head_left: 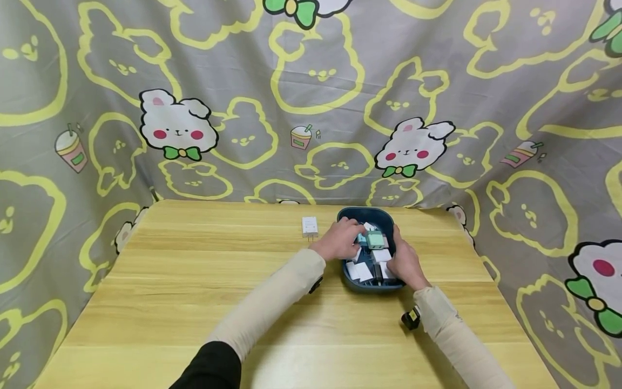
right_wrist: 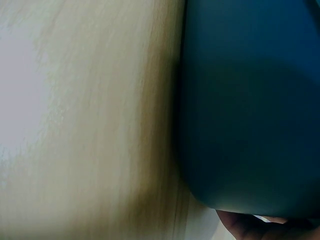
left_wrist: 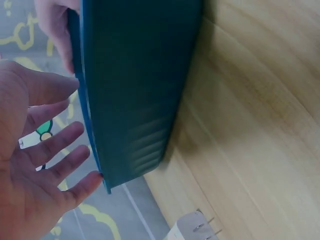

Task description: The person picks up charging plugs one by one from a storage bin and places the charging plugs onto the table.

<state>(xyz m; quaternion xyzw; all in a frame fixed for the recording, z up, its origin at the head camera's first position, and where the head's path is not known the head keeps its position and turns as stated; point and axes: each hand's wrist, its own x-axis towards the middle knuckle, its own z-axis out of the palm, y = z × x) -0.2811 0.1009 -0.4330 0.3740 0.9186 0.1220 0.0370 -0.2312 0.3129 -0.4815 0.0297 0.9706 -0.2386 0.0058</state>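
Observation:
A dark blue-green plastic basket (head_left: 371,288) on the wooden table holds several plug chargers. A pale green charger (head_left: 375,240) lies on top, with white chargers (head_left: 360,272) around it. My left hand (head_left: 342,239) reaches over the left rim, its fingers spread apart beside a light blue charger (head_left: 362,239). In the left wrist view, the fingertips overlap the basket's edge and nothing shows in the palm. My right hand (head_left: 407,263) is at the right rim, thumb inside near a white charger (head_left: 386,270). Its other fingers are mostly hidden; I cannot tell whether they grip anything.
Left of the basket, a white charger (head_left: 309,227) stands on the table with its metal prongs facing my side. A patterned grey curtain (head_left: 243,146) hangs behind the table's back edge and along both sides. A small black device (head_left: 411,319) sits below the right wrist.

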